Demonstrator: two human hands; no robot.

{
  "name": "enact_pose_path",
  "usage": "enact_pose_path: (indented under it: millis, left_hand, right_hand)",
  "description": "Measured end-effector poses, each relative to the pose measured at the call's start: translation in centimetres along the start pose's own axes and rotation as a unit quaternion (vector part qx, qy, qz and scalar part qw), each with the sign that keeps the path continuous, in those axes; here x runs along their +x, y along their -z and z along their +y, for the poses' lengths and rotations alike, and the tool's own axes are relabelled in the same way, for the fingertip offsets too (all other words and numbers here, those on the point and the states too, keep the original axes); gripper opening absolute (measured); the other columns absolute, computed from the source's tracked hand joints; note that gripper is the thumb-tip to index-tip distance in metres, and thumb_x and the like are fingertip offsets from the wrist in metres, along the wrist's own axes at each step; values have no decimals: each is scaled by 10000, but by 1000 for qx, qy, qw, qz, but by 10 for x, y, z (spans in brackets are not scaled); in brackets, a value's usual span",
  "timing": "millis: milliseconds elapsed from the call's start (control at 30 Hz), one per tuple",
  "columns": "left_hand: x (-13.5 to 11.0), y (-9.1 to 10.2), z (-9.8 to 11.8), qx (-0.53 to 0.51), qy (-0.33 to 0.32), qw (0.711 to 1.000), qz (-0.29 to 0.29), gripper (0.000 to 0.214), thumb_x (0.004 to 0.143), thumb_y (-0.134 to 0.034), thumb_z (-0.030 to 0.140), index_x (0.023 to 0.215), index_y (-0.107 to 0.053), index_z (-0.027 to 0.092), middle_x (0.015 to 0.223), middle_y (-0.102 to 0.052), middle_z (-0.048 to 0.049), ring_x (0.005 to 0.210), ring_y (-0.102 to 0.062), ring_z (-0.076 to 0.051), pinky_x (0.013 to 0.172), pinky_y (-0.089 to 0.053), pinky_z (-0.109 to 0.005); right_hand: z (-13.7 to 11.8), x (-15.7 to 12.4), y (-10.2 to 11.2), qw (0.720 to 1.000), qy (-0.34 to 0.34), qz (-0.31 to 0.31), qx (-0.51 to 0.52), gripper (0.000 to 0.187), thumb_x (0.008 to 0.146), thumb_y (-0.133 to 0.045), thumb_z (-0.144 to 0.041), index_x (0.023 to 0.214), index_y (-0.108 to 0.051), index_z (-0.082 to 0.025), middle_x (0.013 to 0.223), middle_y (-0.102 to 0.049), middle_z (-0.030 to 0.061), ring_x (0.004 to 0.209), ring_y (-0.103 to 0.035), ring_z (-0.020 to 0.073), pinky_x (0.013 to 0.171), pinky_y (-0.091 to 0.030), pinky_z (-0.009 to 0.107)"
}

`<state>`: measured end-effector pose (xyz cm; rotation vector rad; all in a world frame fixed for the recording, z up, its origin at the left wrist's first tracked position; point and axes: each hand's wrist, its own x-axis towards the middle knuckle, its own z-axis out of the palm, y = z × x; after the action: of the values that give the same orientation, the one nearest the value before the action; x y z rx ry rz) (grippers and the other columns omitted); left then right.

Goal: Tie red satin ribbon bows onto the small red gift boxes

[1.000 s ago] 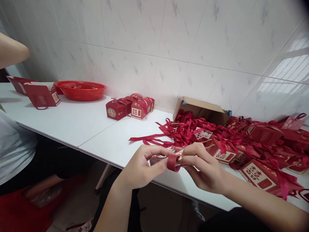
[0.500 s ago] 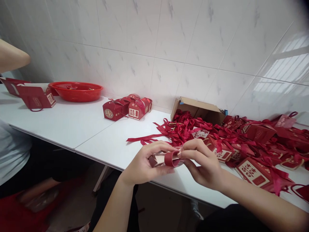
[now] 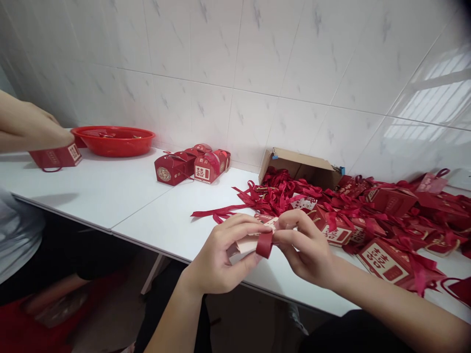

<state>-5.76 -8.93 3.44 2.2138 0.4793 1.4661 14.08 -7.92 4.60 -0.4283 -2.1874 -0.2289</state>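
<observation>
My left hand (image 3: 221, 257) is closed around a small flat red gift box (image 3: 247, 243) with a pale inside, held over the front edge of the white table (image 3: 110, 196). My right hand (image 3: 305, 247) pinches the box's red ribbon loop (image 3: 265, 244) between thumb and forefinger. The two hands meet at the loop. Just behind them lies a heap of loose red ribbons (image 3: 272, 196) and several flat red boxes (image 3: 382, 257).
An open cardboard carton (image 3: 301, 164) lies against the tiled wall. Three or so finished red boxes (image 3: 191, 166) stand mid-table, a red basin (image 3: 113, 140) further left. Another person's arm (image 3: 25, 130) reaches over a red box (image 3: 57, 157) at the far left.
My hands have turned the box and ribbon loop slightly between them. At the left, the other person's arm has come down over the red box on the table.
</observation>
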Motion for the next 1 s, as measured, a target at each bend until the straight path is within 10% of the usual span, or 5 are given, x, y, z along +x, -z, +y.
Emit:
enact_pose_path:
  millis: [500,667,1000]
  left_hand:
    - [-2,-10,-16,-58,28,995,70,147,794,-623,133,928,-653,185,923,-681,-83,901,-622,-197,805,-524,-344]
    - [2,-10,-14,-7,-72,994,88,194,784,-618,95,900,-703,224,891,-666,-69,909,-599,-197,845,-492,-376]
    - [-1,-8,-3,-67,-27,996,55,241,777,-615,172,1015,-655,177,925,-672,-94,930,-598,-236,842,-482,-398]
  right_hand:
    - [2,-1,-3,987,-92,49,122,324,804,-576,-112,1105,-484,-187,980,-576,113,800,-605,189,546,-529,276]
    - [0,3,2,993,-3,34,109,229,800,-540,-43,982,-551,-181,851,-589,78,796,-591,182,666,-533,325]
    - [-5,5,6,995,24,31,93,225,794,-539,-56,968,-565,-195,818,-558,63,720,-563,161,582,-498,291]
